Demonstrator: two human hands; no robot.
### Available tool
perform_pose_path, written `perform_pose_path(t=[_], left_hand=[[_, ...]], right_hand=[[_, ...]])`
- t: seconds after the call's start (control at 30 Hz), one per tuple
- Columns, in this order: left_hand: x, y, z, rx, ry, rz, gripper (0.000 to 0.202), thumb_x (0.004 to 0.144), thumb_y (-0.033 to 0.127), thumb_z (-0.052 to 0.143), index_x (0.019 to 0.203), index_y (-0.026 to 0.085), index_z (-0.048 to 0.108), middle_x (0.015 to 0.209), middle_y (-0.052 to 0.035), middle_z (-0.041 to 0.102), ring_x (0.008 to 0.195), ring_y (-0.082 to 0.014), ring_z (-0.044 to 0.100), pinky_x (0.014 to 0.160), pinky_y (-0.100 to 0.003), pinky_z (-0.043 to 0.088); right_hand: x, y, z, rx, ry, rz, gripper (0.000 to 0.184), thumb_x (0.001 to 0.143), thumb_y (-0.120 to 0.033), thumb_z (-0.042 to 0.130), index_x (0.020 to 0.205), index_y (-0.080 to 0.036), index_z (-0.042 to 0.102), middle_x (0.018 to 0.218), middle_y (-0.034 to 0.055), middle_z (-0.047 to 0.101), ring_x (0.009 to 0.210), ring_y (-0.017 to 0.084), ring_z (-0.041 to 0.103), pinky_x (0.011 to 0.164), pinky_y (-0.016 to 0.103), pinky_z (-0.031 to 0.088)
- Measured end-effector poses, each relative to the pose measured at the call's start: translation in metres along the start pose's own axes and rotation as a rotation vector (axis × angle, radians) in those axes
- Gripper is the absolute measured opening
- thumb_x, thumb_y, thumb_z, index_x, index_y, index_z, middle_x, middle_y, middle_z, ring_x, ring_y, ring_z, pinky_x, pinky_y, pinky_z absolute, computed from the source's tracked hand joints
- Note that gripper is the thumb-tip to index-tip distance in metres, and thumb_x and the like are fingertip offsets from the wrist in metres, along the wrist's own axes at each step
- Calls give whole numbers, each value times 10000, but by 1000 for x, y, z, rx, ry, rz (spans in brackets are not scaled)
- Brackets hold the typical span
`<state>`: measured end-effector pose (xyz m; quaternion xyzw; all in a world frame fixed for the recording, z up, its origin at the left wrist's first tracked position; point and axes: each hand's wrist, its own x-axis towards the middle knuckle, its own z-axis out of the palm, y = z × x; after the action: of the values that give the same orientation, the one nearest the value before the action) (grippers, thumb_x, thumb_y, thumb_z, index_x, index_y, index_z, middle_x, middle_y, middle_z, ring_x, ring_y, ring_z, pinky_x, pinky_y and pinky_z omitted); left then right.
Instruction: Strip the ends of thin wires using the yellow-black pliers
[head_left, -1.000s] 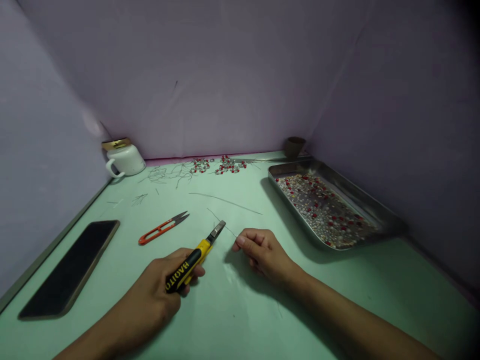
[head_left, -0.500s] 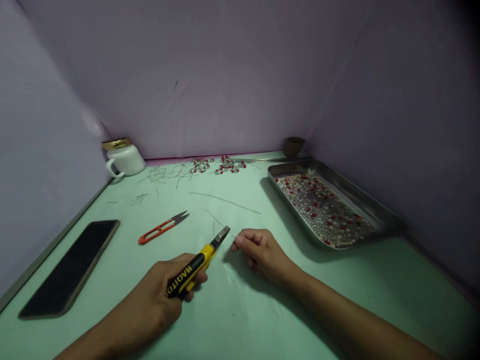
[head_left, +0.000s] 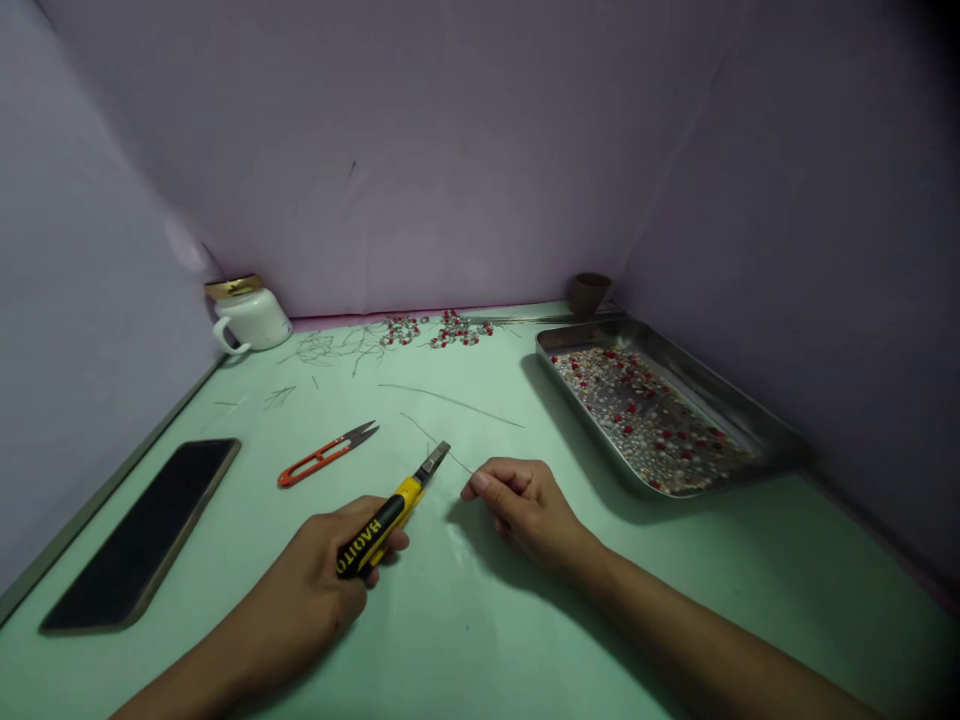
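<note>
My left hand (head_left: 322, 580) is wrapped round the black and yellow handles of a pair of pliers (head_left: 390, 515), whose grey jaws point up and right at a thin wire (head_left: 427, 435). My right hand (head_left: 525, 505) rests on the green table with its fingers curled, pinching the near end of that wire. The wire runs from my right fingertips up and left across the table, passing by the plier jaws. Whether the jaws touch the wire I cannot tell.
Orange thread snips (head_left: 326, 455) lie left of the pliers and a dark phone (head_left: 142, 535) lies at the left edge. A steel tray (head_left: 750, 420) with red and silver beads sits at the right. At the back are a white mug (head_left: 251, 315), beaded pieces (head_left: 457, 330), loose wires (head_left: 450, 400) and a small brown cup (head_left: 589, 292).
The plier jaws swung slightly back and forth near the wire and now sit a little higher and to the left. The wire's far end shifted left. My right hand has hardly moved.
</note>
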<state>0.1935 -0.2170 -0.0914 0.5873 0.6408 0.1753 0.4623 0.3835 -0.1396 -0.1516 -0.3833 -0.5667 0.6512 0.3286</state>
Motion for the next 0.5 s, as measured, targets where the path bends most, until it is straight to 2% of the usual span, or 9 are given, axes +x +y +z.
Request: perform_pose_path(t=[0.1, 0.23, 0.5], left_hand=[[0, -3, -1, -14, -21, 49, 336, 506, 56, 367, 772, 187, 525, 722, 20, 490, 655, -150, 445, 591, -259, 337], [-3, 3, -2, -48, -72, 115, 324, 508, 64, 362, 763, 187, 519, 731, 22, 468, 675, -145, 435, 590, -255, 332], [-6, 7, 1, -73, -51, -3, 345, 487, 86, 347, 776, 191, 503, 749, 18, 532, 707, -166, 502, 640, -289, 375]], right_hand=[[-1, -1, 0, 27, -12, 47, 262, 736, -390, 562, 658, -148, 623, 345, -75, 386, 303, 49, 290, 324, 187, 187], [0, -1, 0, 75, -21, 99, 274, 736, -409, 561, 659, -150, 606, 341, -83, 385, 275, 39, 266, 307, 184, 180], [1, -1, 0, 75, -24, 98, 302, 745, -424, 563, 690, -135, 631, 363, -77, 407, 285, 38, 286, 304, 174, 182]])
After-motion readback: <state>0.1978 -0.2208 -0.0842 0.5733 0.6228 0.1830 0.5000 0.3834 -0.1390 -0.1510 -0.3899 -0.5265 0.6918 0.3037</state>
